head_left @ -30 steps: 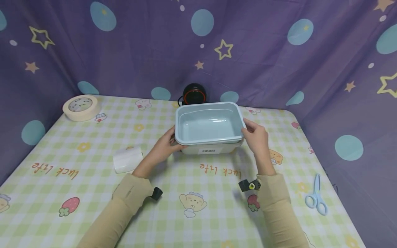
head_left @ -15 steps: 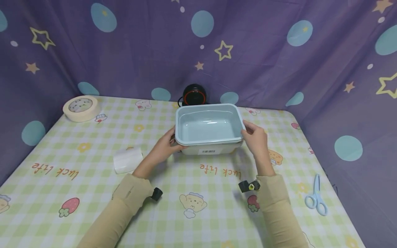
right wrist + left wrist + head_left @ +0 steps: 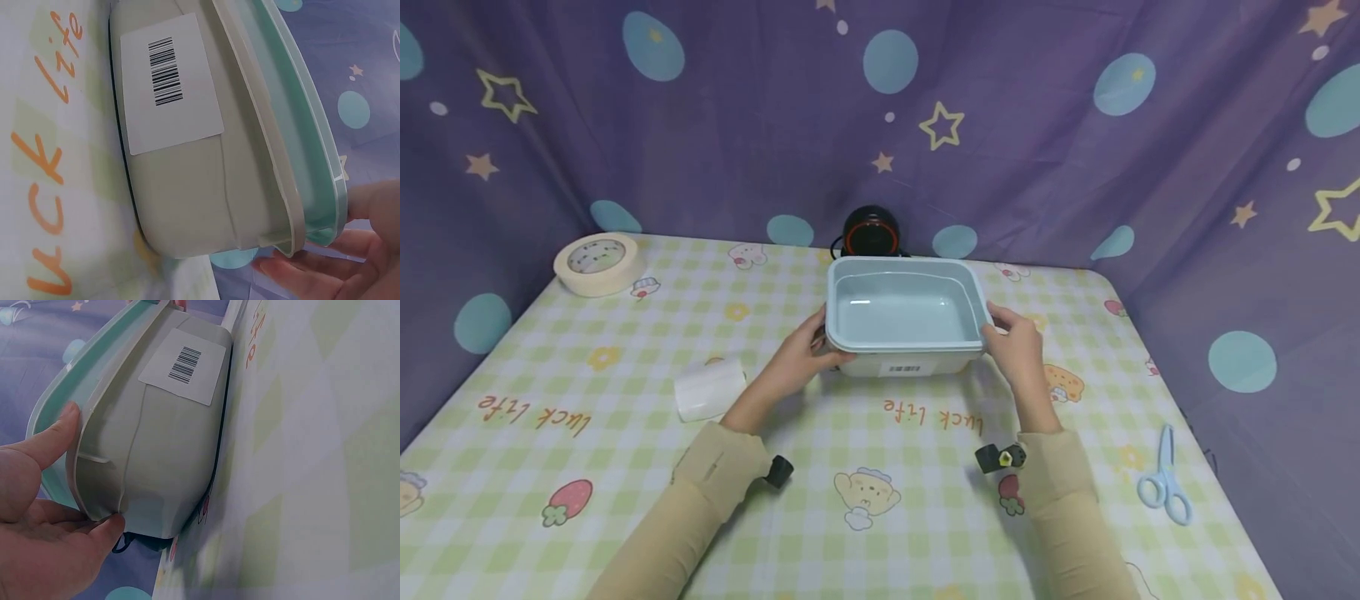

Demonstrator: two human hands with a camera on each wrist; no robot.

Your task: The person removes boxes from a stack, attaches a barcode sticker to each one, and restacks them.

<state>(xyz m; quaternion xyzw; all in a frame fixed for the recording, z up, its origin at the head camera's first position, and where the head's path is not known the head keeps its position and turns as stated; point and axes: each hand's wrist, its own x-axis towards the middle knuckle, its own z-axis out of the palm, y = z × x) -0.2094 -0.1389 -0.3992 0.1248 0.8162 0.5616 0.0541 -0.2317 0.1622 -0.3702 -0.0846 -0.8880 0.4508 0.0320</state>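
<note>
A light blue plastic tub (image 3: 910, 321) is nested in a beige tub (image 3: 861, 364) with a barcode label (image 3: 904, 368) on its near side. In the wrist views, the blue rim stands above the beige one. My left hand (image 3: 793, 358) grips the beige tub's left end; the left wrist view has its fingers curled under the beige rim and the thumb (image 3: 70, 415) up against the blue wall. At the opposite end, my right hand (image 3: 1017, 350) pinches the blue rim at its near right corner. Its lower fingers (image 3: 306, 278) reach beneath the beige rim in the right wrist view.
Behind the tubs is a round black device (image 3: 871, 233) with a red ring. A white cylinder (image 3: 709, 389) lies beside the left forearm. A roll of masking tape (image 3: 628, 267) sits at the back left, and light blue scissors (image 3: 1165, 483) at the right edge.
The blue tub has settled slightly lower and more level in the beige one. My right hand has moved a little down and inward with it; the left hand has stayed in place.
</note>
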